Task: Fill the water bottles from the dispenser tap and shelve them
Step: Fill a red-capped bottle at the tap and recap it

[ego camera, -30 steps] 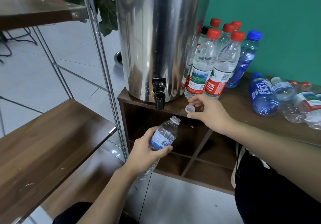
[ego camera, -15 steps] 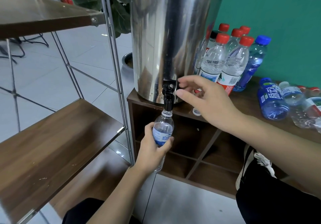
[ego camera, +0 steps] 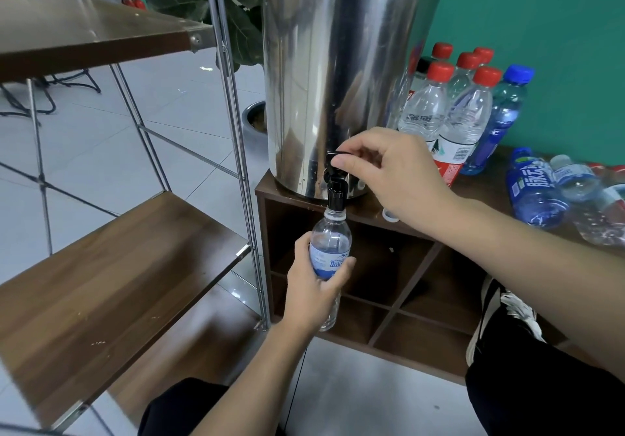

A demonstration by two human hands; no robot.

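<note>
The open bottle stands upright with its mouth right under the black tap, at the front left corner of the cabinet top where the steel dispenser sits. The left hand grips it around the blue label, fingers and thumb curled round the body, the base hanging free in front of the cabinet's open compartments. The right hand pinches the tap lever between thumb and curled fingers. Whether water is running I cannot tell; the bottle looks clear and mostly empty.

To do this step well, the neck should stay centred under the spout and close to it, so the stream has no room to miss. The thin plastic will likely dent under a hard squeeze and push water out once it fills, so a firm but light hold lower on the body seems wise. The lever is best eased rather than snapped, and closed a little before the water reaches the neck.

The loose cap lies on the cabinet top just beside the right wrist, handy for closing. Capped bottles stand behind at the wall; others lie toward the right edge. The wooden shelf waits at left.
</note>
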